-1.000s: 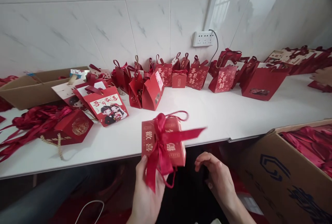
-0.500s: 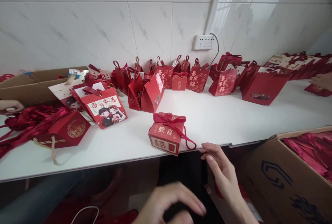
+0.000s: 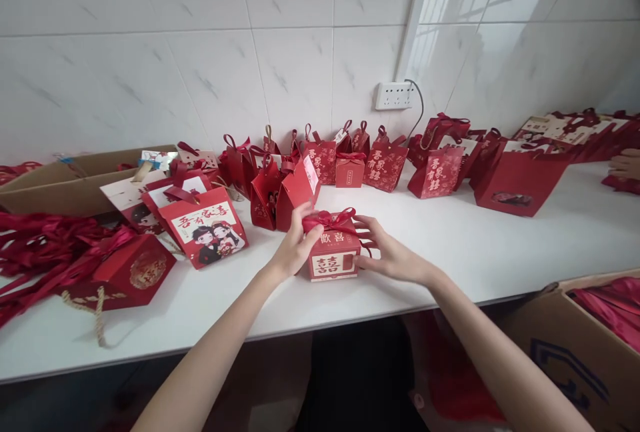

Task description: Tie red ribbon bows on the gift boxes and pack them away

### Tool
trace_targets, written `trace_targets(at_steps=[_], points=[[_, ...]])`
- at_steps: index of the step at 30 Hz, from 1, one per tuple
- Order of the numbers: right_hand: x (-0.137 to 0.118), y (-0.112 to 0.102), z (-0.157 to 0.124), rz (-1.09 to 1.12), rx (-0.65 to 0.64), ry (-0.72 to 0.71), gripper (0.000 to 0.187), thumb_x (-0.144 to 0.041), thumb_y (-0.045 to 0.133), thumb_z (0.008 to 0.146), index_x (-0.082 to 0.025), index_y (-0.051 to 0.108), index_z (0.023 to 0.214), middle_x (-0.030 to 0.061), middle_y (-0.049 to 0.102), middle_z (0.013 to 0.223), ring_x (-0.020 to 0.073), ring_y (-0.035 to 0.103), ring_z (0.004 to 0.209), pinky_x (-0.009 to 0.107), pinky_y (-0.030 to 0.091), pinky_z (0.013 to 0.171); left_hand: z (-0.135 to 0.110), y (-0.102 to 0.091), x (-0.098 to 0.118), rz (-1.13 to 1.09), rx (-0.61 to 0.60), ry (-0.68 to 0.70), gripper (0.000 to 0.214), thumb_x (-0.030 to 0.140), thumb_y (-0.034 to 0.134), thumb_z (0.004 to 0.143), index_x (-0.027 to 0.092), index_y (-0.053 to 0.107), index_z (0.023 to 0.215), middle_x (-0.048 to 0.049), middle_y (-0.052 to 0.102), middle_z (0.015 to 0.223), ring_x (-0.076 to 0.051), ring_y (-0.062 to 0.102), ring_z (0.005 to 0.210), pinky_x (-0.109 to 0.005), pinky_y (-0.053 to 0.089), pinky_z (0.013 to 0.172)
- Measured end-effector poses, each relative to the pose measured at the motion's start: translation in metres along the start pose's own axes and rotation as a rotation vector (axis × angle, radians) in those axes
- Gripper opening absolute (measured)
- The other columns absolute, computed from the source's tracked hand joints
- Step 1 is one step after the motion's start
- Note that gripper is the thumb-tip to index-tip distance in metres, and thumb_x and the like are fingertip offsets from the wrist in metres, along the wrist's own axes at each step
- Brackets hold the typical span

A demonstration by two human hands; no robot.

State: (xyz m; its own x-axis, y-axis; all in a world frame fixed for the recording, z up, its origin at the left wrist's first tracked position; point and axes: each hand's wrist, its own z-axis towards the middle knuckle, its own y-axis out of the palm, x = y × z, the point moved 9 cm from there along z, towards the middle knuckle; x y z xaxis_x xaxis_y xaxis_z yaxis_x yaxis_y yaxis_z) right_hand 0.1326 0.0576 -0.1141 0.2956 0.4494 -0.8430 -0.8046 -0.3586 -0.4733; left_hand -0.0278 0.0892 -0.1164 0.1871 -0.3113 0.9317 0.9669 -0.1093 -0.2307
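A small red gift box (image 3: 334,253) tied with a red ribbon bow stands on the white counter (image 3: 450,245) near its middle. My left hand (image 3: 294,245) grips its left side, fingers curled over the top edge by the bow. My right hand (image 3: 387,251) holds its right side, fingers pressed against the box and the ribbon loop. Both arms reach forward from below the counter edge.
A row of red gift bags (image 3: 385,162) lines the tiled wall. Loose red ribbons (image 3: 45,245) and a hexagonal red box (image 3: 135,272) lie at left by a cardboard box (image 3: 55,182). Another cardboard box (image 3: 590,345) with red ribbon stands at lower right. Another person's hand (image 3: 625,164) rests far right.
The box was held up in my left hand, then set on the counter while both hands dropped away. Now both hands have reached out and grip it, farther back on the counter.
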Motion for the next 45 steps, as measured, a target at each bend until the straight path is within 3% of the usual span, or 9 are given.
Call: trace_targets(at_steps=[6,11,17,22,27,30,36,41,45], points=[[-0.022,-0.056,0.066,-0.260,0.054,0.042,0.042,-0.051,0.043,0.089,-0.018,0.067,0.082,0.0086,0.067,0.097,0.0231,0.062,0.091,0.039,0.048,0.082,0.035,-0.013,-0.011,-0.175,0.050,-0.053,0.042,0.055,0.038,0.086,0.018,0.042,0.106,-0.0036,0.057,0.087,-0.019,0.059,0.082,-0.037,0.045,0.083],[-0.031,-0.014,0.092,-0.312,-0.161,-0.033,0.032,-0.048,0.060,0.081,-0.018,0.069,0.078,0.0049,0.068,0.092,0.0196,0.064,0.082,0.030,0.049,0.071,0.019,0.000,-0.010,-0.136,-0.053,0.021,0.036,0.044,0.053,0.082,0.021,0.040,0.107,-0.0053,0.052,0.109,-0.020,0.053,0.103,-0.033,0.040,0.092],[-0.036,-0.002,0.077,-0.125,-0.114,-0.148,0.007,-0.026,0.064,0.081,-0.019,0.064,0.079,0.0024,0.065,0.100,0.0154,0.062,0.087,0.029,0.049,0.078,0.008,0.010,-0.022,-0.217,-0.046,-0.084,0.031,0.038,0.054,0.083,0.024,0.038,0.106,-0.0031,0.049,0.108,-0.019,0.053,0.097,-0.032,0.042,0.085],[-0.062,-0.006,0.053,-0.356,0.028,-0.359,0.007,-0.019,0.060,0.083,-0.022,0.065,0.080,0.0056,0.064,0.097,0.0185,0.061,0.090,0.043,0.044,0.094,0.007,0.005,-0.016,-0.183,-0.001,-0.076,0.026,0.030,0.055,0.083,0.023,0.041,0.104,-0.0036,0.052,0.107,-0.020,0.054,0.100,-0.032,0.043,0.086],[-0.088,0.028,0.018,-0.504,-0.176,-0.611,0.012,-0.027,0.055,0.088,-0.024,0.067,0.089,0.0024,0.070,0.086,0.0190,0.065,0.083,0.052,0.023,0.110,0.006,-0.003,0.010,0.013,-0.010,0.117,0.015,0.028,0.049,0.086,0.021,0.057,0.097,-0.0062,0.055,0.107,-0.022,0.052,0.105,-0.036,0.040,0.094],[-0.093,0.022,0.009,-0.338,-0.180,-0.545,0.019,-0.028,0.048,0.093,-0.026,0.066,0.090,0.0010,0.072,0.084,0.0181,0.066,0.080,0.047,0.029,0.109,0.003,0.000,0.025,0.070,-0.047,0.212,0.019,0.028,0.050,0.086,0.021,0.065,0.095,-0.0085,0.056,0.112,-0.025,0.051,0.111,-0.039,0.039,0.097],[-0.048,-0.062,0.032,-0.108,0.338,-0.290,0.031,-0.040,0.041,0.095,-0.024,0.063,0.081,0.0025,0.064,0.080,0.0164,0.059,0.075,0.034,0.048,0.077,-0.003,0.008,0.038,0.204,-0.071,0.278,0.017,0.023,0.056,0.081,0.023,0.070,0.091,-0.0075,0.059,0.112,-0.025,0.055,0.103,-0.042,0.043,0.092],[-0.004,-0.038,0.052,-0.141,0.059,-0.095,0.023,-0.036,0.060,0.084,-0.020,0.060,0.100,0.0051,0.061,0.090,0.0166,0.058,0.078,0.031,0.049,0.071,-0.005,0.009,0.041,0.233,-0.083,0.329,0.017,0.019,0.056,0.078,0.024,0.071,0.081,-0.0071,0.060,0.112,-0.027,0.053,0.106,-0.043,0.041,0.094],[-0.007,-0.027,0.051,-0.081,0.048,-0.135,0.010,-0.024,0.057,0.085,-0.020,0.065,0.082,0.0030,0.056,0.082,0.0139,0.055,0.074,0.028,0.048,0.069,-0.009,0.010,0.043,0.181,-0.089,0.336,0.019,0.015,0.054,0.074,0.024,0.070,0.078,-0.0082,0.063,0.107,-0.029,0.053,0.107,-0.046,0.041,0.095]])
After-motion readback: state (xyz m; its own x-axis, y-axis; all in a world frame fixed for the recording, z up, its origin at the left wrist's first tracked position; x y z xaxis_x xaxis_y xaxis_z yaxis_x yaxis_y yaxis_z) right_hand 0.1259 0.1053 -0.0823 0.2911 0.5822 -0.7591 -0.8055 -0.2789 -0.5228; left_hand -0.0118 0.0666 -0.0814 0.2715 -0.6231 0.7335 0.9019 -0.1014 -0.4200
